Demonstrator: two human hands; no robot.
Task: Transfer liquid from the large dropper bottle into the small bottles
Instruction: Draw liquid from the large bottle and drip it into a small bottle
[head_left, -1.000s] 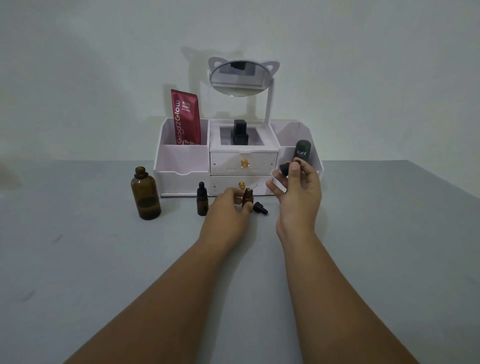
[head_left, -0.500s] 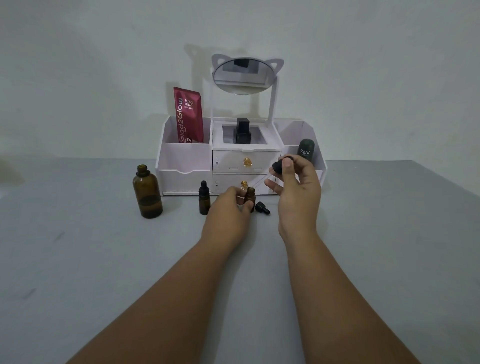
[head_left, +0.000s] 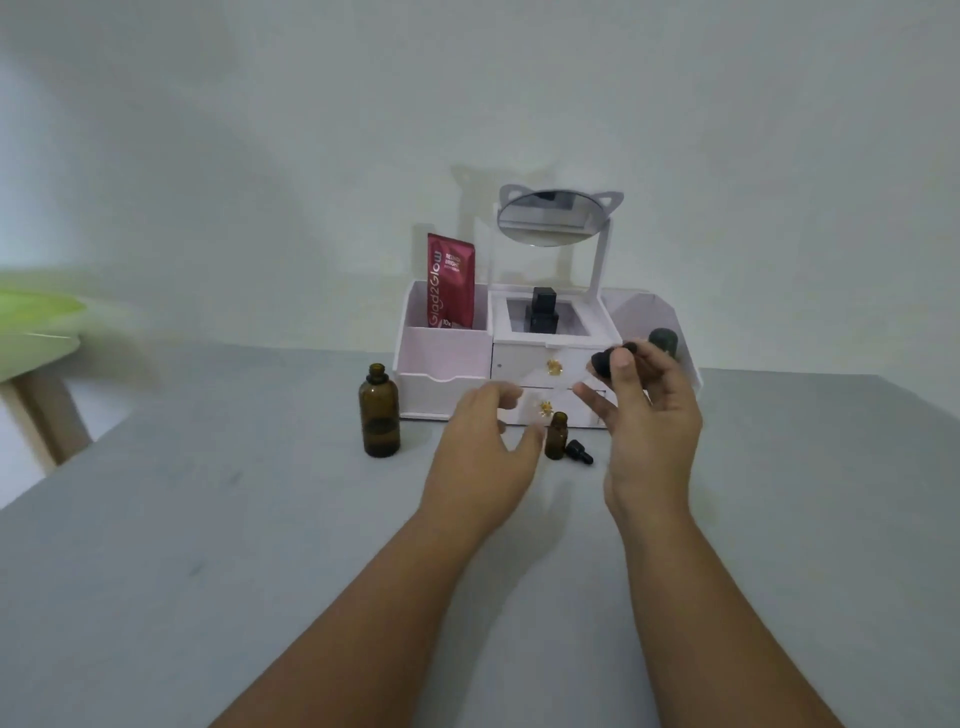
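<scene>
The large amber bottle stands uncapped on the grey table, left of my hands. A small amber bottle stands open between my hands, with its little black dropper cap lying just to its right. My left hand hovers beside that small bottle, fingers spread and holding nothing. My right hand is raised above and to the right, pinching the black bulb of the large dropper; its glass tube is blurred. The second small bottle is hidden behind my left hand.
A white cosmetic organiser with drawers and a cat-ear mirror stands against the wall behind the bottles. It holds a red sachet, a black bottle and a dark tube. A green-topped stool shows at far left.
My left hand has let go of the small bottle and opened, moving slightly left. My right hand lifted the dropper away from it. The view has shifted, showing more of the left.
</scene>
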